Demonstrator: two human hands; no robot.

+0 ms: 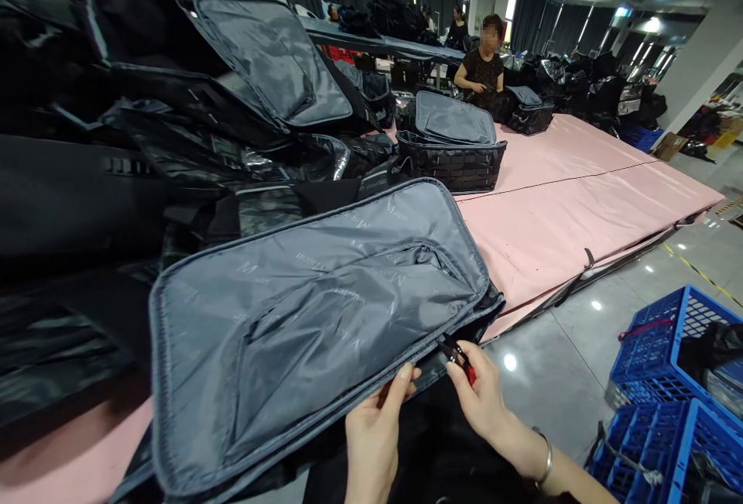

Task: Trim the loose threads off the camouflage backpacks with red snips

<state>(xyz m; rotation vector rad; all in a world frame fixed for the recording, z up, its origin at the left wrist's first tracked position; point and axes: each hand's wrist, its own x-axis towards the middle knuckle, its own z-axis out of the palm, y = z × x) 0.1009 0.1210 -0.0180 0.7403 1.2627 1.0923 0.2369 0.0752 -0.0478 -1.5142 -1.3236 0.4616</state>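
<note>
A bag with a grey printed lining (325, 310) lies in front of me, its padded panel facing up. My left hand (376, 430) is closed, thumb and fingers pinching the near edge of that bag. My right hand (486, 405) grips thread snips (457, 358) with dark blades and a bit of red at the handle. Their tips point at the bag's edge near its right corner. Whether the blades touch a thread is too small to see. The bag's underside is hidden.
Black bags (116, 202) are heaped along the left. Another open bag (453, 163) stands on the pink-covered table (557, 202). Beyond it a person (484, 70) is beside a smaller bag (528, 113). Blue crates (650, 365) stand on the floor at right.
</note>
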